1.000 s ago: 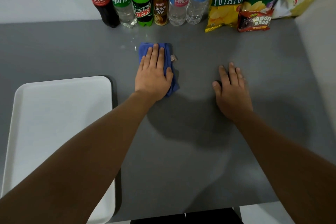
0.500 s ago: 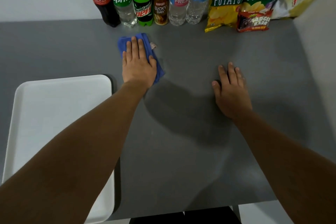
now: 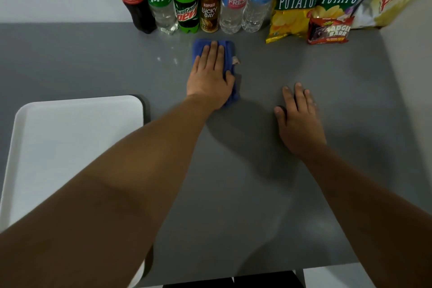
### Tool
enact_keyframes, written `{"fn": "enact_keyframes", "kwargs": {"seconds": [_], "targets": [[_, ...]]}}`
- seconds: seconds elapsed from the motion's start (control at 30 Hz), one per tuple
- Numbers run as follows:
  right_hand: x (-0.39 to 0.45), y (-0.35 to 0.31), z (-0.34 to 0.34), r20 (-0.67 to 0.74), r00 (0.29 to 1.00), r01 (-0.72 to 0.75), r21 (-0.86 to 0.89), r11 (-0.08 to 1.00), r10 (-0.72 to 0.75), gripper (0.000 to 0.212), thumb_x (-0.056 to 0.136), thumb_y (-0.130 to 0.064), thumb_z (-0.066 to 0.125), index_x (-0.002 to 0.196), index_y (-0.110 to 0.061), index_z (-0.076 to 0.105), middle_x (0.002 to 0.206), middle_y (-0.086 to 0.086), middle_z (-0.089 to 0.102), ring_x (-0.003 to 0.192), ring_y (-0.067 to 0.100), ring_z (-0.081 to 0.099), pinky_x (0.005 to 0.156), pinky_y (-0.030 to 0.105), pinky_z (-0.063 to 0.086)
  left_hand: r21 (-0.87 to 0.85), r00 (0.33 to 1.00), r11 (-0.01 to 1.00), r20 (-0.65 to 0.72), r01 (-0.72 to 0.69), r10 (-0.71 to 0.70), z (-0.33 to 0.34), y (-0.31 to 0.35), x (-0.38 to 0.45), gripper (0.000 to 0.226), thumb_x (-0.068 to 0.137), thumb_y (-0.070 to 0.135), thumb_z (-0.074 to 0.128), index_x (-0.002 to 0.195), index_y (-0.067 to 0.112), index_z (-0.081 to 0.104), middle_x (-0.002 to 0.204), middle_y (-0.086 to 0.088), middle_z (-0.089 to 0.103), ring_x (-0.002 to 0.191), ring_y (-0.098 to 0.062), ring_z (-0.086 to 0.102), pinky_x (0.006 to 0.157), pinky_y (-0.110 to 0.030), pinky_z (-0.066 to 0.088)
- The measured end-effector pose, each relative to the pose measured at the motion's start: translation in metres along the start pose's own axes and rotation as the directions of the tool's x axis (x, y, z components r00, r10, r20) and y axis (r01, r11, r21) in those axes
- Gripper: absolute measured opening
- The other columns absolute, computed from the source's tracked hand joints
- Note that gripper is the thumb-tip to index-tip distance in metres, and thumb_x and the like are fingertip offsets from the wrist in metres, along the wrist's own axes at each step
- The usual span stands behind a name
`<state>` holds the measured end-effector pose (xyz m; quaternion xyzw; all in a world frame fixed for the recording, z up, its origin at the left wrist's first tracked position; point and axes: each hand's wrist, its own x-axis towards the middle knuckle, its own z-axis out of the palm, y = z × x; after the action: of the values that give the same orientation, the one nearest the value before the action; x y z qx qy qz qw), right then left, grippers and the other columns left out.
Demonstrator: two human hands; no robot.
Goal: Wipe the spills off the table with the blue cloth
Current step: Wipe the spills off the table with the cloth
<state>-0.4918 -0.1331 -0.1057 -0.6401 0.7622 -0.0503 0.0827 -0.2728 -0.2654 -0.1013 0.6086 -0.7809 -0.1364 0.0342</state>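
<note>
The blue cloth (image 3: 229,51) lies flat on the grey table (image 3: 257,194), just in front of the row of bottles. My left hand (image 3: 210,77) presses down on it with fingers flat and together, covering most of it. A small pale tag sticks out at the cloth's right edge. Small shiny drops of spill (image 3: 174,60) sit on the table just left of the cloth. My right hand (image 3: 299,119) rests palm down on the bare table to the right, fingers spread, holding nothing.
Several drink bottles (image 3: 187,0) stand along the back wall. Snack bags (image 3: 327,4) lean at the back right. A white tray (image 3: 70,147) lies at the left, partly under my left forearm. A wall closes the right side.
My left hand slid the cloth left toward the Sprite bottle, then back right and slightly farther from me. The right hand stayed in place.
</note>
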Motion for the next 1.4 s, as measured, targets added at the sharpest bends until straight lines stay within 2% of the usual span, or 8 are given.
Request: {"fn": "enact_keyframes", "kwargs": {"seconds": [0.23,0.43,0.67,0.93,1.07,1.17,1.3,1.4], "targets": [[0.000,-0.001,-0.003,0.014,1.000,-0.005,-0.009,1.000,0.005,0.060,0.107,-0.044,0.033,0.160,-0.018,0.023,0.168,0.013,0.014,0.155,0.036,0.012,0.124,0.052,0.017,0.003,0.991,0.993,-0.053,0.122,-0.121,-0.010,-0.054,-0.005,0.070,0.103,0.044,0.023,0.162,0.012,0.004,0.170,-0.007,0.000,0.157,-0.023,-0.002,0.127,-0.039,-0.001],[0.000,-0.001,0.000,-0.013,1.000,0.005,-0.007,1.000,-0.005,0.059,0.106,-0.041,0.039,0.159,-0.015,0.029,0.167,0.016,0.018,0.154,0.038,0.016,0.124,0.052,0.018,0.012,0.971,0.975,-0.094,0.224,-0.221,0.001,-0.034,-0.029,0.069,0.103,0.040,0.021,0.162,0.012,0.001,0.170,-0.007,-0.003,0.157,-0.024,-0.004,0.127,-0.040,-0.002],[-0.001,-0.001,0.001,-0.011,1.000,0.004,0.003,1.000,-0.004,0.059,0.107,-0.040,0.039,0.159,-0.016,0.027,0.167,0.016,0.017,0.154,0.038,0.015,0.123,0.052,0.016,-0.026,0.992,0.994,-0.053,0.109,-0.110,0.010,0.015,-0.032,0.068,0.102,0.041,0.023,0.162,0.013,0.007,0.170,-0.005,0.003,0.157,-0.021,0.000,0.127,-0.039,-0.002],[0.001,0.001,-0.001,0.005,1.000,0.006,-0.017,1.000,-0.006,0.061,0.107,-0.044,0.033,0.160,-0.018,0.023,0.168,0.014,0.014,0.155,0.036,0.012,0.124,0.051,0.015,-0.023,0.998,0.998,-0.028,0.056,-0.057,-0.006,-0.025,-0.001,0.070,0.102,0.043,0.025,0.162,0.013,0.006,0.170,-0.004,0.001,0.157,-0.021,-0.002,0.128,-0.039,-0.001],[0.000,0.001,0.002,-0.027,1.000,0.016,-0.022,1.000,-0.016,0.059,0.107,-0.042,0.036,0.159,-0.016,0.027,0.167,0.015,0.017,0.154,0.038,0.016,0.123,0.051,0.018,-0.003,0.991,0.992,-0.047,0.125,-0.125,-0.011,-0.057,-0.003,0.071,0.101,0.045,0.021,0.162,0.013,0.003,0.170,-0.006,-0.001,0.157,-0.023,-0.003,0.127,-0.039,-0.001],[0.000,0.003,0.004,-0.054,0.998,0.021,-0.019,1.000,-0.022,0.058,0.107,-0.041,0.038,0.158,-0.015,0.031,0.166,0.017,0.021,0.152,0.040,0.020,0.123,0.052,0.019,-0.010,0.970,0.972,-0.071,0.234,-0.234,-0.012,-0.068,-0.011,0.071,0.102,0.044,0.022,0.162,0.011,0.002,0.170,-0.007,-0.002,0.157,-0.025,-0.003,0.127,-0.039,-0.002],[0.000,0.004,0.008,-0.083,0.996,0.018,0.015,1.000,-0.016,0.058,0.106,-0.042,0.040,0.157,-0.016,0.034,0.165,0.017,0.024,0.151,0.041,0.023,0.121,0.053,0.022,-0.026,0.932,0.937,-0.094,0.350,-0.350,-0.007,-0.058,-0.026,0.071,0.102,0.041,0.022,0.161,0.007,0.000,0.170,-0.011,-0.003,0.157,-0.028,-0.003,0.127,-0.042,0.000],[-0.001,0.003,0.011,-0.106,0.994,0.015,0.011,1.000,-0.014,0.058,0.106,-0.042,0.039,0.156,-0.016,0.035,0.165,0.016,0.025,0.151,0.040,0.023,0.120,0.053,0.023,-0.021,0.920,0.926,-0.104,0.377,-0.377,0.000,-0.033,-0.042,0.071,0.102,0.039,0.021,0.161,0.006,-0.001,0.170,-0.011,-0.003,0.157,-0.027,-0.003,0.127,-0.043,0.001]]}}
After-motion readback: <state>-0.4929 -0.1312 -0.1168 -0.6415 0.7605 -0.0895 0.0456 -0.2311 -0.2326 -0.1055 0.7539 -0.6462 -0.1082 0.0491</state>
